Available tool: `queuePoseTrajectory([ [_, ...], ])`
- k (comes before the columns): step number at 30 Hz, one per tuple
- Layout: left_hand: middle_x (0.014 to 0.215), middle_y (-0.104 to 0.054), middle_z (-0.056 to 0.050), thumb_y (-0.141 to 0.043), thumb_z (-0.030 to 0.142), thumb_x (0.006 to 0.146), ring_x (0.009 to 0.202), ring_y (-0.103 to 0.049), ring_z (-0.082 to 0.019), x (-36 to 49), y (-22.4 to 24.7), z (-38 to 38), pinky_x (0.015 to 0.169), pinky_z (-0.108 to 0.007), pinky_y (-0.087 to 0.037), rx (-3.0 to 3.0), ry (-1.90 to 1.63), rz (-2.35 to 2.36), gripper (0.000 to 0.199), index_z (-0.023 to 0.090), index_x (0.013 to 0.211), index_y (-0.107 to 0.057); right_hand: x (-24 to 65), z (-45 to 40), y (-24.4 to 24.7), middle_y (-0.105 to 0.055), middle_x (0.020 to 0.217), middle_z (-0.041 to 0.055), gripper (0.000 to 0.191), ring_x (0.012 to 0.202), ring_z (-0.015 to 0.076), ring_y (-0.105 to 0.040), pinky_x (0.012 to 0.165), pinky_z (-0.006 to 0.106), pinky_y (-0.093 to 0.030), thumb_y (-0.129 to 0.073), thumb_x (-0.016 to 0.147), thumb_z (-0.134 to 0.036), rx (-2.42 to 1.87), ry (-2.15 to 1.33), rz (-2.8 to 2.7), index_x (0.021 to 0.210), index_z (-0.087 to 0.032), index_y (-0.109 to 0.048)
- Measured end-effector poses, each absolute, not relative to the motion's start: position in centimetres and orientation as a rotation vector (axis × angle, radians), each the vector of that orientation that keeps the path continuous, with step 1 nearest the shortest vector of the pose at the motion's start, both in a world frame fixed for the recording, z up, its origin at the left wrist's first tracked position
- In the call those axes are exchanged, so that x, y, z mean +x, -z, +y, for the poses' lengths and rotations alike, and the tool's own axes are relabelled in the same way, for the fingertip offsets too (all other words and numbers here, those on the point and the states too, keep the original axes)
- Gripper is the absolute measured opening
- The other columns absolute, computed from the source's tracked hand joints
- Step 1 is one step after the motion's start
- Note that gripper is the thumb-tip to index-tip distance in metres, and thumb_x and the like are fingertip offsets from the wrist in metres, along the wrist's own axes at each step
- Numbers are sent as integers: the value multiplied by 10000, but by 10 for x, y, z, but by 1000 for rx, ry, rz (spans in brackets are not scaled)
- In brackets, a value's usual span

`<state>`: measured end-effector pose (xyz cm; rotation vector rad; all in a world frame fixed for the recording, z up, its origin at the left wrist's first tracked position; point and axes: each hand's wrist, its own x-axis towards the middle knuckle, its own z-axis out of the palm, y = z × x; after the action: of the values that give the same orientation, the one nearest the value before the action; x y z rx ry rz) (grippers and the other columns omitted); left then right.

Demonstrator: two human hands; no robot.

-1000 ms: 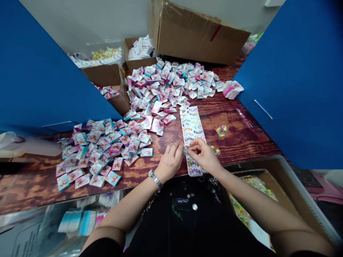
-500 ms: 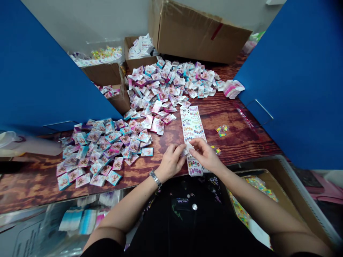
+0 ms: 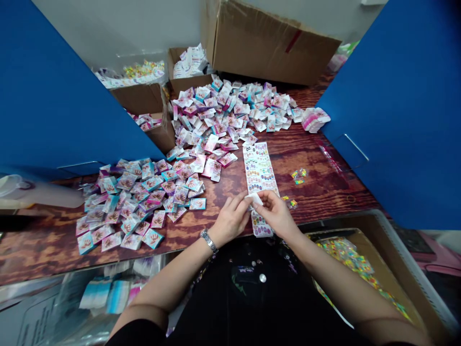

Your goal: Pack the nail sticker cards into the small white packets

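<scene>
My left hand (image 3: 231, 218) and my right hand (image 3: 276, 211) meet near the table's front edge, both closed on a small white paper piece (image 3: 255, 198). Beneath them lies a long sheet of colorful oval stickers (image 3: 260, 166), its middle part covered by my fingers. Small clear packets with yellow and green bits lie right of the sheet, one (image 3: 299, 176) farther back and another (image 3: 290, 202) beside my right hand. To the left, many small printed boxes (image 3: 129, 225) are heaped on the wood-patterned table (image 3: 219, 192).
More boxes (image 3: 230, 110) spread across the back, before a large cardboard carton (image 3: 266, 43). Blue panels (image 3: 403, 120) stand on both sides. An open carton of colorful packets (image 3: 345, 254) sits below the right edge. A translucent jug (image 3: 39, 192) lies at the far left.
The white paper piece has turned and shifted slightly between my fingers. My right forearm has moved a little, showing more of the packets in the carton below.
</scene>
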<state>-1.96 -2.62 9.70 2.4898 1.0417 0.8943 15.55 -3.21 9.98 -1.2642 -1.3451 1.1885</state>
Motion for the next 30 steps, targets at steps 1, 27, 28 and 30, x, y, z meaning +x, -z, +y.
queuePoseTrajectory([
  [1,1306,-526,-186,-449,122,911,1190,-514,-262,-20,-97,-26,952,-417,-459,2508,-903,1034,451,130,1357,-379,155,-33,-102,-646,838,15,209,765,165,-623,708,301,-529,-656,837,-386,-1273,-1170,-1363,950,-221,-595],
  [27,1257,-533,-242,-361,196,955,1028,-536,-280,-12,-98,-38,796,-348,-521,2761,-558,1495,595,-21,1474,-166,130,-59,-105,-668,1180,111,507,1055,228,-628,901,405,-532,-480,908,-71,-1150,-164,-1891,1394,-213,-455],
  [28,1253,-536,-238,-359,198,955,1025,-534,-277,-13,-97,-39,782,-339,-522,2749,-544,1492,585,-19,1470,-184,130,-59,-105,-667,1185,113,515,1066,230,-624,905,405,-532,-483,905,-68,-1121,-157,-1907,1399,-209,-451],
  [30,1239,-545,-230,-366,203,951,1022,-534,-274,-17,-96,-39,772,-335,-523,2738,-514,1477,569,-15,1458,-230,134,-56,-104,-676,1165,103,488,1056,221,-629,899,392,-538,-485,914,-91,-1095,-234,-1949,1386,-213,-468],
])
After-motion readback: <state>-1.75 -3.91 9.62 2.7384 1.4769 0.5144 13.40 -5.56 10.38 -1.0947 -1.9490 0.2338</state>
